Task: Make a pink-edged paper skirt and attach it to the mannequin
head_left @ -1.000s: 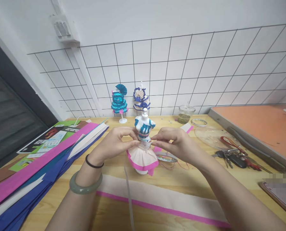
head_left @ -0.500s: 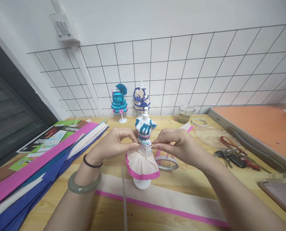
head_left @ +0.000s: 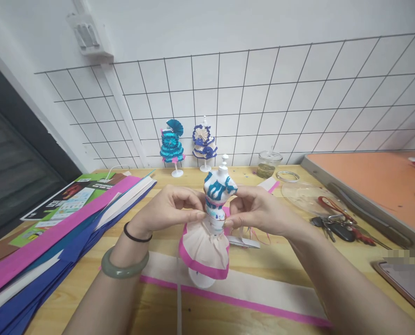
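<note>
The left hand at nine o'clock and the right hand at three o'clock each pinch the waist of the mannequin, tilted toward one o'clock.

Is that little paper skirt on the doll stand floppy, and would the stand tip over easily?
The skirt looks like thin crepe paper gathered in soft folds, so it probably flops and creases easily. The mannequin stand is tall and slim on a small round base, so it likely tips with a nudge. The left hand and the right hand pinch its waist, tilting it.

three mannequins, two hands, one jar
</note>
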Demonstrator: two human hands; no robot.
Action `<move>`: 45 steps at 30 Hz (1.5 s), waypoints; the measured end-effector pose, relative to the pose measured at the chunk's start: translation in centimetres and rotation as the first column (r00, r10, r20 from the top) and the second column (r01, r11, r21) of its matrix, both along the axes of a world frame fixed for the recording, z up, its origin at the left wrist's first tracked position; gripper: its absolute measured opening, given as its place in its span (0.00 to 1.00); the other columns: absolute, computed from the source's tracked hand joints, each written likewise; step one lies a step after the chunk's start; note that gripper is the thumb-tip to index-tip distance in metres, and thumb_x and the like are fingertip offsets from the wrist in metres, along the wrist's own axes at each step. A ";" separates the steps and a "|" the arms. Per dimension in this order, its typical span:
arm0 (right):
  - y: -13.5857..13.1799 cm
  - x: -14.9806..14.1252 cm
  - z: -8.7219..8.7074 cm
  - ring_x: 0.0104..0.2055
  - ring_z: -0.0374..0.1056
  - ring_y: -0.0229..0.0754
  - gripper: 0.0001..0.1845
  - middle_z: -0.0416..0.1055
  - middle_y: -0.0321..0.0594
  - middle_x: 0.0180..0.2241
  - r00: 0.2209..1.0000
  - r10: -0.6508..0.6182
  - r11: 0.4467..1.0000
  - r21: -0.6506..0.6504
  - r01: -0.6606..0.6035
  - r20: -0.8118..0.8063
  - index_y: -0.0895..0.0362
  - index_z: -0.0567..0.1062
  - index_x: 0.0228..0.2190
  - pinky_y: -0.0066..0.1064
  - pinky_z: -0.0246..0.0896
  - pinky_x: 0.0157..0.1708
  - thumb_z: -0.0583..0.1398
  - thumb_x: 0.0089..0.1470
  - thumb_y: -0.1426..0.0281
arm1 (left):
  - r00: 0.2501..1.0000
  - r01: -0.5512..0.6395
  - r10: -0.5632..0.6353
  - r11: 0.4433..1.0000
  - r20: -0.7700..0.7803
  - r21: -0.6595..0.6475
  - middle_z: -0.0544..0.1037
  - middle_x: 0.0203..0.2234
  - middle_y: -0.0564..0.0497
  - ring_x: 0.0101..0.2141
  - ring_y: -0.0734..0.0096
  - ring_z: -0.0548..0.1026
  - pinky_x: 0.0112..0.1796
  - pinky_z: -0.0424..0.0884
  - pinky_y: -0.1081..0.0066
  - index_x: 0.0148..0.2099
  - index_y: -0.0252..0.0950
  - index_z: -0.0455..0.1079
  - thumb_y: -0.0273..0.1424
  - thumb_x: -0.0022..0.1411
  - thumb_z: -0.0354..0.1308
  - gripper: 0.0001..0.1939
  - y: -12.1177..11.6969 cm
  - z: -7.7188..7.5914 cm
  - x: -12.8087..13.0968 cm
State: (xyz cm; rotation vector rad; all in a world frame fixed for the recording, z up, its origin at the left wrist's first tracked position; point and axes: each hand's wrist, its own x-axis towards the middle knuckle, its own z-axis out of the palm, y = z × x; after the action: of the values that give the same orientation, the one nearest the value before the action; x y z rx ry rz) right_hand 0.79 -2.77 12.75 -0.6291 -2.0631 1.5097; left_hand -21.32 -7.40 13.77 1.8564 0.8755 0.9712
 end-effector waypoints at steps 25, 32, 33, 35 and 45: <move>1.6 -0.8 -1.4 0.20 0.67 0.36 0.24 0.73 0.38 0.27 0.954 -0.299 0.954 -0.020 0.299 0.000 0.58 0.69 0.38 0.28 0.63 0.21 0.67 0.39 0.62 | 0.913 -0.266 0.292 0.956 -0.285 0.127 0.73 0.24 0.52 0.26 0.75 0.69 0.28 0.66 0.74 0.26 0.35 0.68 0.31 0.55 0.56 0.07 -2.3 1.5 2.8; 1.8 -0.2 -1.2 0.21 0.67 0.34 0.18 0.73 0.42 0.36 0.970 -0.244 0.968 -0.073 0.241 -0.024 0.60 0.71 0.35 0.29 0.64 0.22 0.66 0.41 0.64 | 0.966 -0.188 0.143 0.960 -0.218 -0.206 0.73 0.19 0.50 0.21 0.75 0.71 0.21 0.66 0.76 0.26 0.32 0.68 0.44 0.58 0.52 0.19 -1.7 0.5 3.2; 1.8 -0.1 -1.1 0.21 0.67 0.34 0.18 0.73 0.43 0.35 0.971 -0.240 0.968 -0.071 0.239 -0.012 0.60 0.71 0.34 0.29 0.64 0.22 0.66 0.41 0.64 | 0.969 -0.221 0.183 0.942 -0.165 -0.253 0.73 0.19 0.50 0.20 0.74 0.72 0.20 0.67 0.76 0.27 0.32 0.67 0.46 0.58 0.50 0.21 -1.3 0.4 3.0; 1.7 0.1 -1.0 0.21 0.67 0.34 0.18 0.73 0.43 0.36 0.972 -0.235 0.969 -0.077 0.234 -0.002 0.60 0.71 0.35 0.29 0.65 0.22 0.65 0.42 0.64 | 0.953 -0.301 0.293 0.901 -0.075 -0.313 0.73 0.22 0.49 0.19 0.73 0.72 0.19 0.67 0.74 0.31 0.32 0.65 0.47 0.60 0.45 0.22 -0.7 0.2 2.8; 1.2 -0.5 -1.5 0.23 0.70 0.36 0.21 0.72 0.44 0.40 0.967 -0.252 0.965 -0.080 0.249 -0.032 0.57 0.68 0.43 0.30 0.68 0.22 0.63 0.46 0.64 | 0.696 -0.390 0.618 0.753 -0.365 0.530 0.72 0.39 0.48 0.43 0.59 0.67 0.44 0.63 0.59 0.50 0.41 0.65 0.28 0.52 0.57 0.21 -0.1 -1.8 4.7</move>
State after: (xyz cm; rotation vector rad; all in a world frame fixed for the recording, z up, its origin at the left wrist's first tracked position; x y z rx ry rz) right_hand 0.28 -1.55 11.28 -0.8451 -1.8242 1.4448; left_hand -16.61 -7.47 11.95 2.3592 1.7195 1.0561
